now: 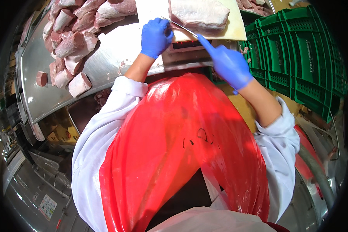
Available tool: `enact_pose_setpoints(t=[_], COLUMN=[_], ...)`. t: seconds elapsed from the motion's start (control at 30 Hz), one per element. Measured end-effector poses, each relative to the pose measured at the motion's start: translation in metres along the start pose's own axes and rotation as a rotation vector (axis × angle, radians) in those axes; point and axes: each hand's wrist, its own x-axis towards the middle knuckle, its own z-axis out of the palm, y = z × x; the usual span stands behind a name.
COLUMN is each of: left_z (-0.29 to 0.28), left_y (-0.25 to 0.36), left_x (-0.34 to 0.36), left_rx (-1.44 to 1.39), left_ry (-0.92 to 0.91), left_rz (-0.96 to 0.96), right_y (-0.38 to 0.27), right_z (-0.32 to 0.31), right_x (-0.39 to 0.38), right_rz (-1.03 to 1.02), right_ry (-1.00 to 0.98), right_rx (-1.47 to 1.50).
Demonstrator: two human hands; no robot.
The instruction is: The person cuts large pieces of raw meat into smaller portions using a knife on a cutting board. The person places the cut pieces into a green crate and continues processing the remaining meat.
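A large slab of pale pink raw meat with a white fat layer lies on a white cutting board at the top of the view. My right hand, in a blue glove, grips a knife, its index finger stretched along toward the blade. The thin blade slants up and left along the meat's near left edge, its tip close to my left hand. That hand, also blue-gloved, is curled beside the board's near left edge. Whatever its fingers may hold is hidden.
Cut meat chunks are heaped on the steel table to the left. Green plastic crates stand at the right. A device with a red-lit display sits under the board's near edge. More meat pieces show at the far right.
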Motion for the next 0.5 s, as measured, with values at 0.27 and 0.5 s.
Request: enact_pose_setpoints(t=[0.27, 0.5], left_z=[-0.031, -0.009], left_y=[-0.082, -0.095], left_x=[0.017, 0.017], left_rx=[-0.023, -0.127], left_ry=[0.018, 0.080], left_rz=[0.028, -0.406], right_y=[0.079, 0.044], right_z=[0.018, 0.045], right_x=[-0.112, -0.016], right_rz=[0.029, 0.198], right_ry=[0.003, 0.368], right_rx=[0.295, 1.183])
